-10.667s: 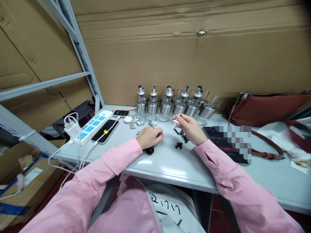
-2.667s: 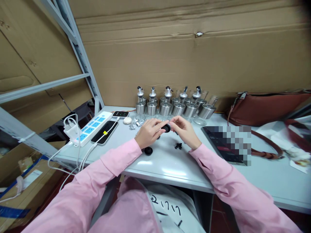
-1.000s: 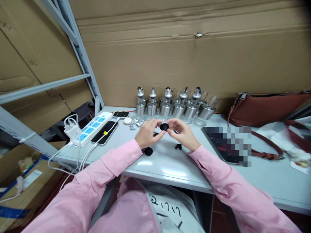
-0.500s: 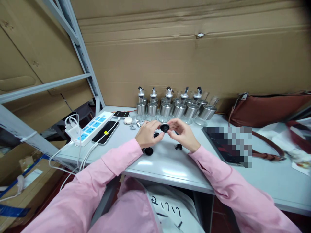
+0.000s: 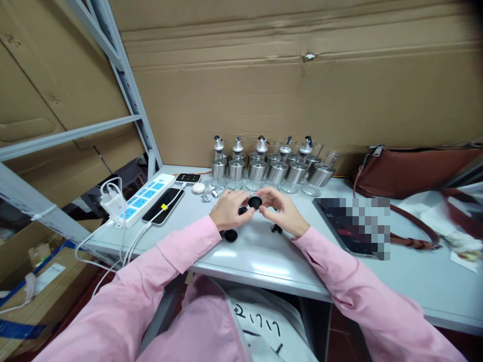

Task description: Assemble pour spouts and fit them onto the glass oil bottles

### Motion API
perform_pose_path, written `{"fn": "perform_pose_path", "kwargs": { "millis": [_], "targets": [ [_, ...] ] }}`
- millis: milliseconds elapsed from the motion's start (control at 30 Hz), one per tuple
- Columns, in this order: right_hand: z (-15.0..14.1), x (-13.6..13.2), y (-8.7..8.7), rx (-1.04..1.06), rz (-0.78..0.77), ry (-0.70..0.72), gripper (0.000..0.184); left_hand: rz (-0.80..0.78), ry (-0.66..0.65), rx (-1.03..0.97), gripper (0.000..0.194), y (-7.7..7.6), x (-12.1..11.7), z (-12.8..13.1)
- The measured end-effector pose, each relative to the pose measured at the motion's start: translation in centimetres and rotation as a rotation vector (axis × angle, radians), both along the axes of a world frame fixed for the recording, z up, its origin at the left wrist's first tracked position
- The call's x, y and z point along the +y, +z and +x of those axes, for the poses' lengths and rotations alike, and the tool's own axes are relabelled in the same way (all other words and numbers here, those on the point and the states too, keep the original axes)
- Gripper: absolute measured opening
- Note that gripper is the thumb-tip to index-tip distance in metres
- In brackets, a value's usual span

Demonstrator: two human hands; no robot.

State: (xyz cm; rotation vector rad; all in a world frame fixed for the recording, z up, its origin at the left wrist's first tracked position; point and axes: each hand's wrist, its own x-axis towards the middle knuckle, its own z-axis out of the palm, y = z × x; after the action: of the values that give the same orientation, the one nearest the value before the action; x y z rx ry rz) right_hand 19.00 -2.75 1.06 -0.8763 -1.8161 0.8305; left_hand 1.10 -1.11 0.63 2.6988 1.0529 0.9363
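Note:
Both hands meet over the table around a black ribbed bottle stopper (image 5: 255,202) with a thin silvery rim. My left hand (image 5: 230,211) grips it from the left with thumb and fingers. From the other side my right hand (image 5: 286,212) pinches its edge. Another black piece (image 5: 242,209) shows by my left fingers; whether they touch it I cannot tell. A second black round stopper (image 5: 230,235) lies below my left wrist. Small black parts (image 5: 276,229) sit under my right hand, partly hidden. Clear and silvery rings (image 5: 212,192) lie beyond my left hand.
Steel-banded glass bottles (image 5: 257,170) stand in rows at the back, several topped with pourers. On the left are a power strip (image 5: 145,193), a phone (image 5: 166,203) and white cables. A tablet (image 5: 335,221) and brown bag (image 5: 411,168) lie right.
Earlier my hands were apart, the right one holding a silvery piece. They then came together on the stopper, whose ribbed side has turned toward me. Lately it has dropped slightly.

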Motion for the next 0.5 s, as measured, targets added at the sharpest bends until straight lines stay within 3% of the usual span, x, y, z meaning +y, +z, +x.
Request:
{"fn": "perform_pose_path", "kwargs": {
  "millis": [500],
  "targets": [
    [-0.23, -0.21, -0.36, -0.118, -0.105, 0.068, 0.026, -0.14, -0.01, 0.038, 0.016, 0.21, -0.17, 0.45]
  ]
}}
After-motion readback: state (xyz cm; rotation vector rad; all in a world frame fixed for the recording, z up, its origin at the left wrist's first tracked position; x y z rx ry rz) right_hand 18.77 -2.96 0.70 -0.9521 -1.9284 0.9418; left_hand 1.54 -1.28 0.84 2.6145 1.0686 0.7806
